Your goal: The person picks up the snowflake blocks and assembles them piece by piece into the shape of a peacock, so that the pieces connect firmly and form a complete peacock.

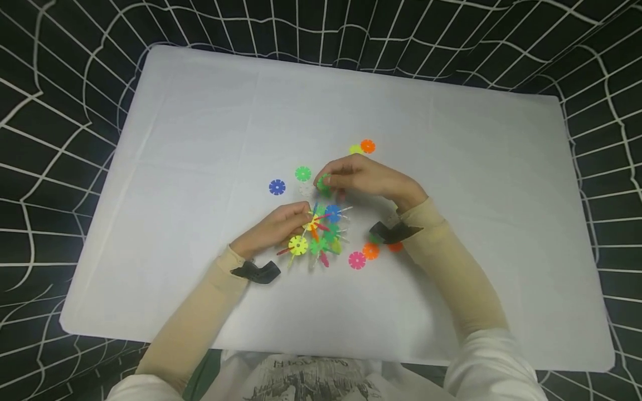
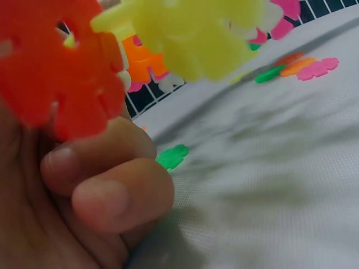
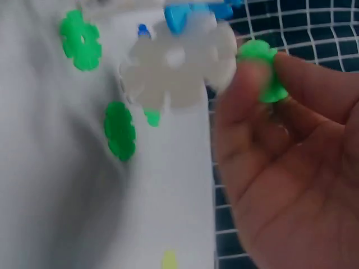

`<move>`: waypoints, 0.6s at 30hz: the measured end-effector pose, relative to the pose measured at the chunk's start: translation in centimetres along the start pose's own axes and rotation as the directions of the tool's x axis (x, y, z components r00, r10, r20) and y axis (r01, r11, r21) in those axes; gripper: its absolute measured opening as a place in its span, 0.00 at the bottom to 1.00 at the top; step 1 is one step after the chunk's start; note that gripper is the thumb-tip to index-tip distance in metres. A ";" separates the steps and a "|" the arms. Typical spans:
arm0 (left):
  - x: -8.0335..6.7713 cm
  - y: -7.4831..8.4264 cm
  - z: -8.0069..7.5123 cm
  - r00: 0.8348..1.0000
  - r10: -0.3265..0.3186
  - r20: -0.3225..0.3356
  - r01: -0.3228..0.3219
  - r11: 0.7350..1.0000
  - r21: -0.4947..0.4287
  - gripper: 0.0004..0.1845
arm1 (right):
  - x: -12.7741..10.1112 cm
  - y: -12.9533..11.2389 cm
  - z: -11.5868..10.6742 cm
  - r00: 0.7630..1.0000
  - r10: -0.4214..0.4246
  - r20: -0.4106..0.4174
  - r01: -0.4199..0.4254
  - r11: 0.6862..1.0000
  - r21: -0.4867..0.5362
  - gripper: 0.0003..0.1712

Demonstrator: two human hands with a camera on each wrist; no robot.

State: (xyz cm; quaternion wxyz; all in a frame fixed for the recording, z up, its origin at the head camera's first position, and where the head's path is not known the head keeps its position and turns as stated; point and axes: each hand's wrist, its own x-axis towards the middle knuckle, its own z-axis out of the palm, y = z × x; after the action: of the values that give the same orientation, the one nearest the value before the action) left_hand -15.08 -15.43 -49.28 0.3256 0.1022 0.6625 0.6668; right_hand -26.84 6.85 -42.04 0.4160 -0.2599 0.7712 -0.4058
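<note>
A cluster of interlocked snowflake discs [image 1: 319,245] in yellow, green, blue, red and white is held by my left hand [image 1: 278,225] at its left side. In the left wrist view the fingers [image 2: 120,193] curl below a red disc [image 2: 73,84], with a yellow disc [image 2: 196,39] beside it. My right hand [image 1: 368,175] pinches a single green snowflake disc [image 1: 324,185] between thumb and fingers, just above and beyond the cluster. The right wrist view has that green disc at the fingertips, and a white disc [image 3: 168,67] of the cluster close by.
Loose discs lie on the white table [image 1: 200,139]: a blue one [image 1: 277,187] and a green one [image 1: 303,174] beyond the left hand, an orange one [image 1: 368,146] overlapping a yellow one behind the right hand. Pink [image 1: 357,260] and orange [image 1: 371,251] discs lie near the right wrist. White netting surrounds the table.
</note>
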 end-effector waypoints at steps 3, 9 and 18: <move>0.0 0.1 0.0 1.000 0.003 0.004 -0.003 1.000 0.013 0.12 | -0.3 0.2 -0.2 0.998 0.044 -0.046 -0.043 0.999 0.028 0.14; -0.1 0.3 0.0 0.999 0.016 0.036 -0.016 1.000 -0.004 0.12 | -0.3 0.7 0.1 0.994 0.111 -0.003 -0.110 0.987 0.118 0.13; 0.0 0.1 0.0 0.998 0.030 0.060 -0.027 0.998 -0.051 0.11 | -0.3 0.7 0.6 0.996 0.084 0.006 -0.084 0.987 0.136 0.11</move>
State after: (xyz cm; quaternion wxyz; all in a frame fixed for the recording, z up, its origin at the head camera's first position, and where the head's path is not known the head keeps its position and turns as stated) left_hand -15.11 -15.44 -49.18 0.3386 0.1238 0.6339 0.6843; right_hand -26.22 7.18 -42.75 0.4494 -0.1982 0.7520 -0.4395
